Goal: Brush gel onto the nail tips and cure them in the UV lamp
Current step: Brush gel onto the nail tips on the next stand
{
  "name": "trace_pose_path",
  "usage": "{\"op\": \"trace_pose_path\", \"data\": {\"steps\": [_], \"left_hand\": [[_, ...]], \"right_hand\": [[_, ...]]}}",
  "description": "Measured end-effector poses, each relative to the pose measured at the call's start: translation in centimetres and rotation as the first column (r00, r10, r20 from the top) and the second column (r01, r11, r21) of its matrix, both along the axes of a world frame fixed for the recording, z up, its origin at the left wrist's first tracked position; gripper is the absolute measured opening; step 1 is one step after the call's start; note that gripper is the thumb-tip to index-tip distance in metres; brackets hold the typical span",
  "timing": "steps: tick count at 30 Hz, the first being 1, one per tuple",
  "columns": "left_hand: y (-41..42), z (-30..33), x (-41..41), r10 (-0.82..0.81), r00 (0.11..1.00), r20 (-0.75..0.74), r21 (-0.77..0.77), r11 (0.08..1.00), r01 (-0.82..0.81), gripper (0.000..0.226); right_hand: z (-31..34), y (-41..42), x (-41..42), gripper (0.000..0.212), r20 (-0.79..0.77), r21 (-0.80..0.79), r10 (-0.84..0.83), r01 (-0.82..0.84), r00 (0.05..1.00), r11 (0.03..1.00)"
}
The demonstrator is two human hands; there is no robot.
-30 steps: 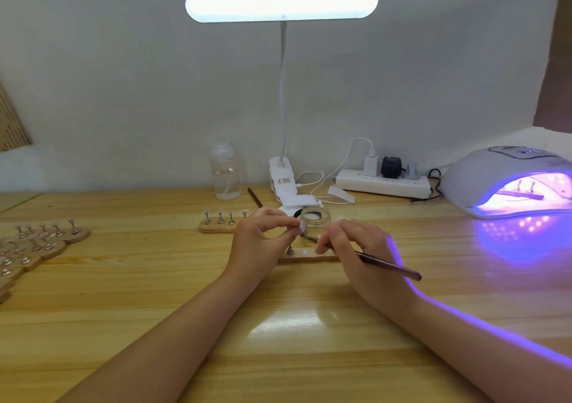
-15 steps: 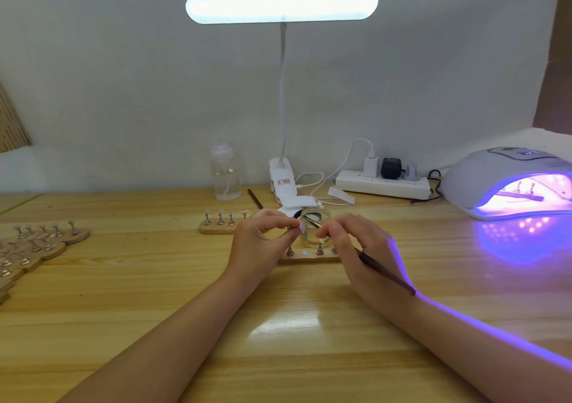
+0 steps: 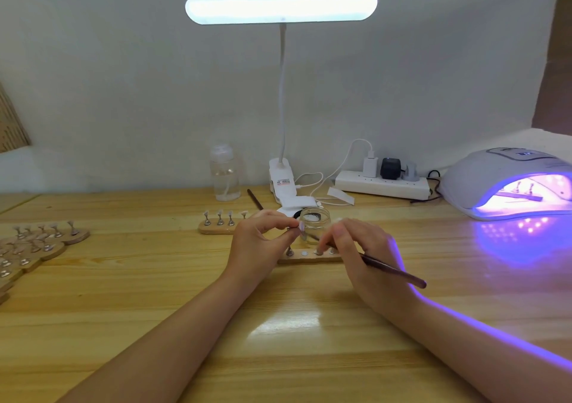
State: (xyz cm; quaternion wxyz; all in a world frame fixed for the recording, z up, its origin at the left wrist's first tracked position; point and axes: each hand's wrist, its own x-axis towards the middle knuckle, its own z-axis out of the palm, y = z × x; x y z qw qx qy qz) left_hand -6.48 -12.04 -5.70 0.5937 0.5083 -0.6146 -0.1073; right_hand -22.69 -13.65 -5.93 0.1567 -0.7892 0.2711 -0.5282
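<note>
My left hand (image 3: 260,241) pinches a small stand with a pale nail tip (image 3: 299,225) just above a wooden holder strip (image 3: 309,258). My right hand (image 3: 359,248) grips a dark brush (image 3: 393,271), whose bristle end touches the nail tip. Right behind the tip stands an open glass gel jar (image 3: 314,223). The UV lamp (image 3: 507,183) glows purple at the right, with another holder strip (image 3: 523,196) inside it.
A second strip of nail tips (image 3: 221,226) lies left of the jar. Several more strips (image 3: 37,244) are stacked at the table's left edge. A clear bottle (image 3: 224,175), a clip desk lamp (image 3: 281,183), a spare brush (image 3: 255,200) and a power strip (image 3: 382,186) line the back.
The brush tip went up into the jar half a second ago and has now come back down to the nail tip. My left hand has hardly moved.
</note>
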Motion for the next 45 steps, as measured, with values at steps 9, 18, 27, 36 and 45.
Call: {"op": "trace_pose_path", "data": {"steps": [9,18,27,36,45], "left_hand": [[0.0,0.03,0.03,0.003,1.0,0.005,0.001,1.0,-0.003,0.029],[0.17,0.23,-0.05,-0.003,1.0,0.0,0.017,1.0,0.003,0.022],[0.25,0.25,-0.03,-0.004,1.0,0.001,0.004,1.0,0.004,0.024],[0.09,0.16,-0.01,-0.008,1.0,-0.013,0.014,1.0,0.008,0.023],[0.0,-0.02,0.11,0.033,0.999,-0.005,0.002,0.999,-0.033,0.027]], "right_hand": [[-0.05,-0.03,0.02,0.044,0.021,0.021,0.004,-0.004,1.0,1.0],[-0.04,-0.04,0.05,0.042,0.018,0.031,0.005,-0.006,1.0,1.0],[0.16,0.13,0.01,0.034,0.035,0.08,0.033,-0.035,0.999,0.996],[0.2,0.27,-0.02,0.039,0.065,0.174,0.073,-0.084,0.995,0.981],[0.19,0.35,-0.02,0.039,0.07,0.225,0.091,-0.105,0.993,0.969]]}}
